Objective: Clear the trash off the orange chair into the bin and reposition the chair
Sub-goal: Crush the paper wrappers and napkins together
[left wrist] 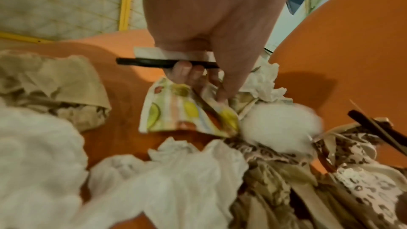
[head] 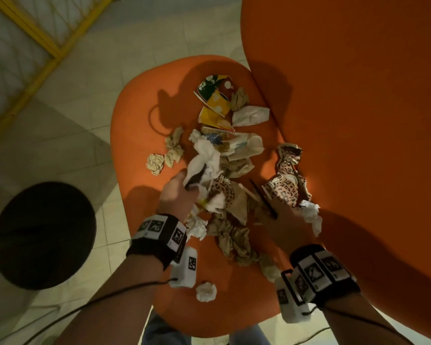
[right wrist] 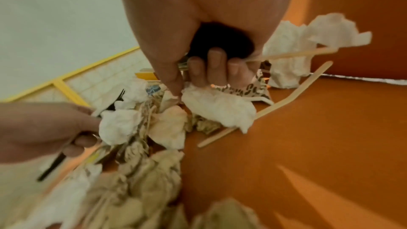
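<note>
Left hand (head: pixel 176 192): fingers curled round black plastic fork (left wrist: pixel 154 63) and white tissue (head: pixel 204 158). Right hand (head: pixel 281 220): fingers clenched on leopard-print paper cup (head: pixel 283 190), wooden stirrer (right wrist: pixel 304 53).

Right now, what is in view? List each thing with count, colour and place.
orange chair: one, orange, seat under the trash, backrest at right.
white tissues: several, white, crumpled across the seat.
brown paper wads: many, tan, mid-seat and near edge.
leopard-print cups: at least two, crushed, tan with dark spots, near the backrest.
colourful cup: one, torn, green, red, yellow, far side of seat.
wooden sticks: two, pale, by the right hand.
black round object: one, on the floor at left.
left hand: grips a black utensil and tissue.
right hand: grips trash.
</note>
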